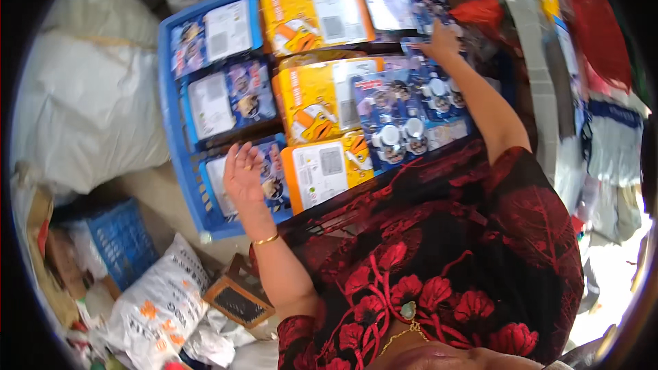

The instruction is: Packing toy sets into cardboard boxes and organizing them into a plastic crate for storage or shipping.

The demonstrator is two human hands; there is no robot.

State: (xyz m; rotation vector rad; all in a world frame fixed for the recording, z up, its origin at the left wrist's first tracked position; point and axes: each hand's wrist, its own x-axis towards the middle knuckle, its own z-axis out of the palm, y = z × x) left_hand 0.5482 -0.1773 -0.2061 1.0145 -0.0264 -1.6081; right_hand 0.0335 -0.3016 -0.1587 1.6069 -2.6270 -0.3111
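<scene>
A blue plastic crate [179, 113] in front of me holds several stacks of flat packages. My left hand [243, 173] hovers over or rests on a blue-and-white package [218, 181] at the crate's near left corner; its fingers are stretched out and hold nothing. At the far right, my right hand [444, 42] reaches onto dark blue packages [428, 8], thumb and fingers apart. Just nearer lies a blue blister card [391, 113] with round, watch-like white pieces. Yellow packages [308, 106] with a cartoon duck fill the middle column.
Large white sacks [103, 103] stand left of the crate. At the lower left are a smaller blue crate [123, 240], a printed white sack [161, 305] and a brown framed box [240, 301]. Red plastic [480, 10] and hanging bags [613, 144] are on the right.
</scene>
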